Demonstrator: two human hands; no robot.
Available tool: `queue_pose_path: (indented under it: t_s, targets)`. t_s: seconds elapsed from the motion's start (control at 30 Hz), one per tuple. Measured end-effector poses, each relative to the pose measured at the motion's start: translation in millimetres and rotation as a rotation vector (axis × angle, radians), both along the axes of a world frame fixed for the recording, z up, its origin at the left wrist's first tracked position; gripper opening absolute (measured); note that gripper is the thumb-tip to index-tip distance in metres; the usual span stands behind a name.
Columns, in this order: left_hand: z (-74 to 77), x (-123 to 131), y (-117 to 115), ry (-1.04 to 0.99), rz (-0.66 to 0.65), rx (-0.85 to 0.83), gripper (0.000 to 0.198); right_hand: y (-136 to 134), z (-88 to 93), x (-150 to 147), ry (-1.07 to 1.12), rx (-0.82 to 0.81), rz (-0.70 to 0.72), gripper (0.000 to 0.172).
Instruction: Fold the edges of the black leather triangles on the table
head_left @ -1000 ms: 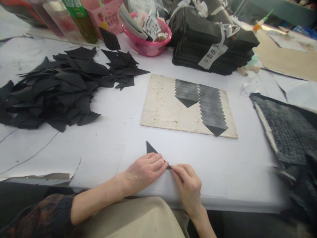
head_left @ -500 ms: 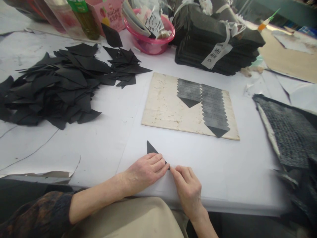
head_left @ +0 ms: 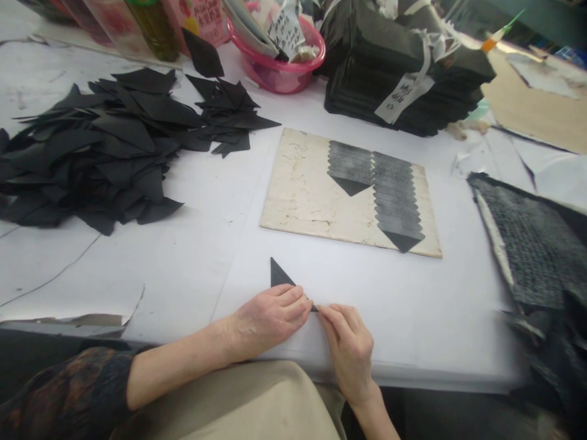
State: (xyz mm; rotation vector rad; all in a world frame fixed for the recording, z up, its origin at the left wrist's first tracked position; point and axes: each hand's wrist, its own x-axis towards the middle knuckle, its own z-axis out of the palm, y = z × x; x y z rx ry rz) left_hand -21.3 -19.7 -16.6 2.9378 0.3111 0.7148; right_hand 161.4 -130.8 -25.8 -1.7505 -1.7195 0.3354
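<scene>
A black folded triangular piece (head_left: 280, 274) lies at the table's near edge, most of it under my left hand (head_left: 275, 315). The fingers of that hand are pressed together on it. My right hand (head_left: 349, 342) pinches the piece's right tip between thumb and index finger. Beyond the hands lies a cream board (head_left: 302, 201), on which overlapping black pieces (head_left: 398, 205) are lined up in two columns with pointed lower ends. To the left spreads a large pile of loose black pieces (head_left: 119, 140), with a smaller pile (head_left: 229, 113) beside it.
A pink basket (head_left: 284, 76) with papers and a tied stack of black sheets (head_left: 394, 67) stand at the back. Bottles (head_left: 156, 30) and a pink carton (head_left: 202, 18) are at the back left. Dark textured fabric (head_left: 532, 244) lies at the right edge.
The view has shifted slightly. My right fingers sit a touch further right along the tip of the black piece; my left hand stays pressed on it.
</scene>
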Motion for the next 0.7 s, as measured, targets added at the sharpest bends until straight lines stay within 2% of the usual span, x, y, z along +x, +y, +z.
queue_pose_path:
  t_s: [0.37, 0.7]
  targets:
    - [2.5, -1.3, -0.5, 0.032, 0.013, 0.004, 0.020, -6.1, 3.7, -0.3, -0.128, 0.011, 0.083, 0.032]
    - [-1.9, -4.4, -3.7, 0.083, 0.005, 0.000, 0.022, -9.2, 3.6, 0.0, -0.201, -0.005, 0.110, 0.034]
